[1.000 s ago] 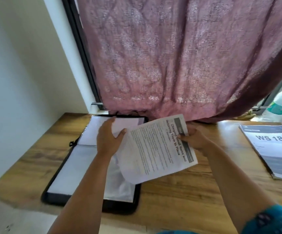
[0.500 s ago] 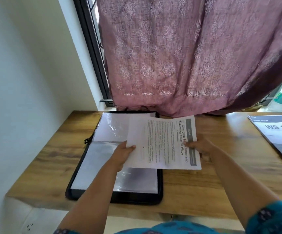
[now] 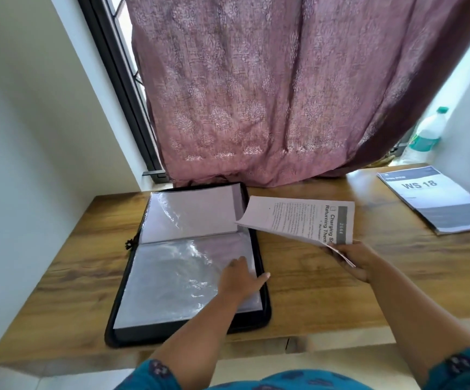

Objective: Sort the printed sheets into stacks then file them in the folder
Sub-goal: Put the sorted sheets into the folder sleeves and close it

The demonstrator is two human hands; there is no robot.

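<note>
Hands over wooden worktop [image 3: 307, 282], both forearms entering from bottom edge of the head view. Left hand [image 3: 239, 280] lies palm-down on the right part of the near page of the folder [image 3: 132, 313]; fingers extended and mostly together, thumb spread out to the right over the black rim. Right hand [image 3: 353, 258] raised just right of the folder, fingers curled, pinching the near corner of the printed sheets [image 3: 298, 218]; these slope up and away to the left, far left corner over the folder's right edge.

Hard to make out: left fingertips blurred against the glossy plastic, so contact of each finger cannot be told. How many sheets the right hand holds cannot be told; a thin edge shows below the thumb. Body text too small to read; heading cut off, reads "Charging S… Returning Them". Sleeves cut off at the frame bottom.

Folder: black, zip-type, lying open flat at the left of the worktop, clear plastic sleeves with glare and wrinkles, pale pages beneath. Held sheets: white, grey header band along the right edge.

Second stack [image 3: 436, 201], marked "WS 18", lies at far right, well apart. Pink curtain [image 3: 284, 94] hangs behind; bottle [image 3: 428, 130] on sill.
</note>
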